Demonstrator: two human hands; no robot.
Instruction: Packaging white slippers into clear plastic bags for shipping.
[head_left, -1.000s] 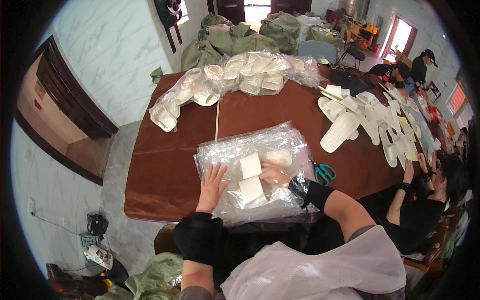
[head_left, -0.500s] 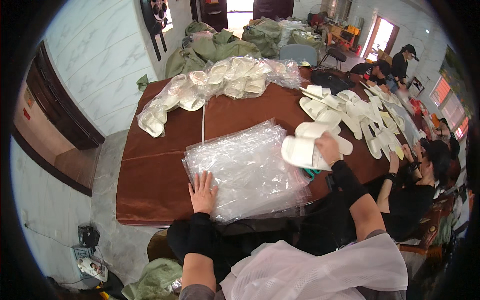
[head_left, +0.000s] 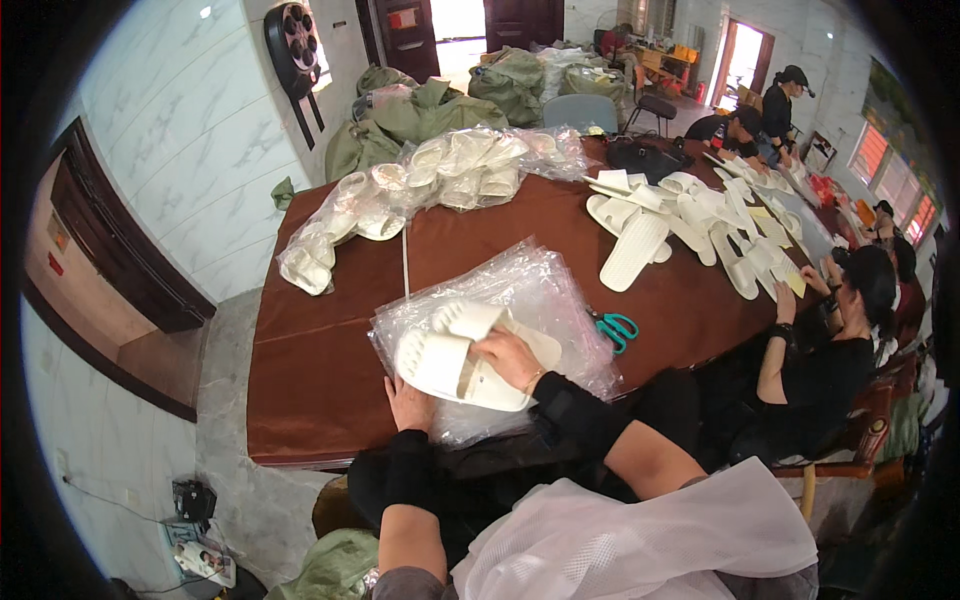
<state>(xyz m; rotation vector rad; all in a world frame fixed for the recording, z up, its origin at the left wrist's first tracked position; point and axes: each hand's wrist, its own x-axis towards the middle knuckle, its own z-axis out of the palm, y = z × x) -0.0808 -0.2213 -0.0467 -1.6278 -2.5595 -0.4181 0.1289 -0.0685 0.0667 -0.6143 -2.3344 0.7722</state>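
Observation:
A pair of cream-white slide slippers [head_left: 432, 362] is in my right hand [head_left: 508, 360], its fingers closed on them near the straps. The slippers are above a stack of clear plastic bags [head_left: 535, 280] on the brown-covered table [head_left: 320, 390]. My left hand [head_left: 408, 405] lies flat at the near left edge of the stack, its fingertips partly hidden by the slippers. Beside the bags on the right are scissors with green handles [head_left: 618, 332]. Loose white slippers [head_left: 636, 250] lie heaped farther right.
Bagged slippers [head_left: 380, 190] run in a row along the table's far left. A black bag [head_left: 648, 155] rests at the far edge. On the right, a co-worker [head_left: 830, 350] handles slippers. Green sacks [head_left: 430, 110] and a grey chair [head_left: 580, 112] stand behind the table.
My right hand has brought the pair of slippers leftward from beside the heap to above the bags. The scissors now show more fully. My left hand remains at the bags' edge.

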